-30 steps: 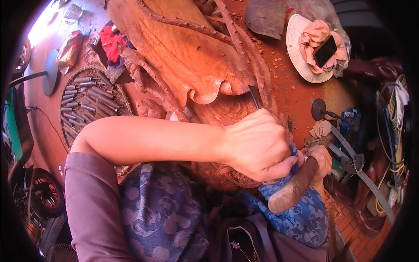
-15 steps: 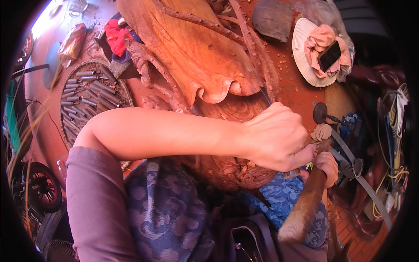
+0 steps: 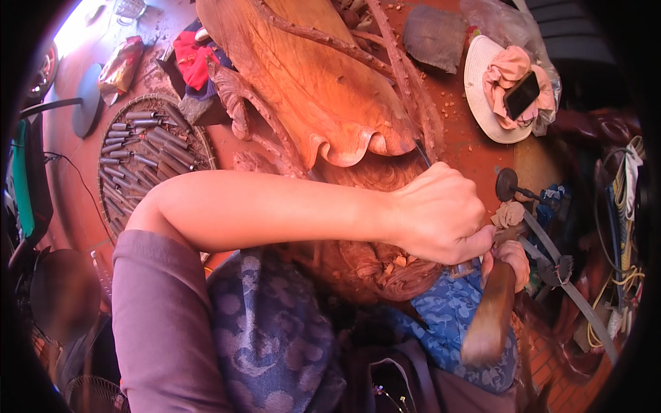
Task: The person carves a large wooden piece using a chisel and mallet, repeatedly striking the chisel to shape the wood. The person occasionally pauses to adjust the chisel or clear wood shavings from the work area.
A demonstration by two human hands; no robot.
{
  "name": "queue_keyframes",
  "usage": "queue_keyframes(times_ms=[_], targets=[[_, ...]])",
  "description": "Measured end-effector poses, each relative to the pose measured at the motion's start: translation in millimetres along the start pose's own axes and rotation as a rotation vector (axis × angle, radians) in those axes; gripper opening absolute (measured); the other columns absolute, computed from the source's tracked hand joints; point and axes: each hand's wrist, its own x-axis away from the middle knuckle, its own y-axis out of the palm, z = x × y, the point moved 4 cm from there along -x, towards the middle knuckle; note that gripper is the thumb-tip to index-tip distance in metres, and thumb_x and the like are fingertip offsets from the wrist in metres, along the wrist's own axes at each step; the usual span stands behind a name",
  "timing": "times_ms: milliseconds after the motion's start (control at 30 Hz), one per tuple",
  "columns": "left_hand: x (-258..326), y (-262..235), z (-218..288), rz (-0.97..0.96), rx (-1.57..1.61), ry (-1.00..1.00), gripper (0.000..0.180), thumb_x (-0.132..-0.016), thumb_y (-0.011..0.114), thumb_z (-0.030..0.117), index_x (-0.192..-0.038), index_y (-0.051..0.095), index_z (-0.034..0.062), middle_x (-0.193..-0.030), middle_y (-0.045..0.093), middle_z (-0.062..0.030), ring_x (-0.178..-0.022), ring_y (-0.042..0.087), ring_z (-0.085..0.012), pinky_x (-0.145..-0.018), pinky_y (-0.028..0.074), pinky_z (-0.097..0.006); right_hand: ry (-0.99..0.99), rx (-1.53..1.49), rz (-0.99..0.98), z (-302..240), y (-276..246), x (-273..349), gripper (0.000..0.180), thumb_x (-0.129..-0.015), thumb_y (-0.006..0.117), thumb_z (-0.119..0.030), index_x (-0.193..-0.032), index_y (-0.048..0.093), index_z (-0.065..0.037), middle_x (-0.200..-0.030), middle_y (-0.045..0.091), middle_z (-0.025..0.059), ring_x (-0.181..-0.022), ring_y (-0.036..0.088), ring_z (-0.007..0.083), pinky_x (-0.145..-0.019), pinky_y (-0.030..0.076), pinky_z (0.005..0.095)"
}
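A big reddish carved wooden piece (image 3: 323, 89) with curling leaf shapes fills the top centre. My left hand (image 3: 441, 213) reaches across it and is closed around a thin metal chisel (image 3: 421, 151), whose blade sticks out above my fist against the carving. Below it my right hand (image 3: 513, 256) grips a brown wooden mallet (image 3: 490, 316), which points down toward my blue patterned lap. Wood chips (image 3: 394, 263) lie in the carved hollow under my left hand.
A round woven tray (image 3: 193, 134) with several metal chisels lies at left. A white hat (image 3: 482, 103) with pink cloth and a dark phone (image 3: 521, 95) sits at top right. Red cloth (image 3: 193, 58), a snack bag (image 3: 120, 62), cables (image 3: 623, 206) and tools surround the work.
The view has shifted down and right a little. The mallet swung down from beside my left fist to hang lower, then rose slightly. My left hand keeps the chisel against the carving.
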Motion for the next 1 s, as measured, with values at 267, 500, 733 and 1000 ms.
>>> queue_keyframes(times_ms=[267,500,733,1000], targets=[[0.5,1.0,-3.8,-0.04,-0.015,0.023,0.046,-0.091,0.057,0.026,-0.049,0.053,0.0062,-0.048,0.05,-0.0164,-0.044,0.051,-0.0388,-0.042,0.037,-0.046,0.084,0.06,0.022,3.0,-1.6,13.2,0.029,-0.068,0.076,0.007,-0.081,0.052,-0.004,-0.071,0.054,0.0065,-0.06,0.054,0.025,-0.057,0.047,0.0358],[3.7,6.4,-5.8,0.006,-0.004,0.06,0.048,-0.091,0.058,0.026,-0.048,0.051,0.0058,-0.047,0.048,-0.0166,-0.043,0.049,-0.0393,-0.041,0.035,-0.045,0.179,0.219,-0.022,-0.2,-0.7,19.1,0.021,-0.075,0.07,0.005,-0.072,0.051,-0.005,-0.071,0.052,0.0051,-0.061,0.05,0.0207,-0.053,0.043,0.0313],[5.4,-1.4,-8.4,-0.048,-0.055,0.043,0.048,-0.091,0.058,0.027,-0.048,0.05,0.0057,-0.048,0.047,-0.0178,-0.044,0.049,-0.0401,-0.043,0.035,-0.047,0.154,0.186,-0.052,-14.5,3.0,-2.6,0.036,-0.064,0.082,0.004,-0.079,0.05,-0.004,-0.065,0.053,0.0105,-0.055,0.054,0.0292,-0.053,0.046,0.0362],[0.2,-6.5,-19.2,-0.089,-0.076,0.002,0.047,-0.09,0.057,0.028,-0.049,0.051,0.007,-0.046,0.047,-0.0152,-0.043,0.052,-0.0374,-0.044,0.037,-0.047,0.068,0.216,-0.083,1.0,-1.0,12.9,0.026,-0.071,0.074,0.005,-0.082,0.053,-0.005,-0.067,0.052,0.0086,-0.061,0.053,0.0262,-0.057,0.045,0.0378]])
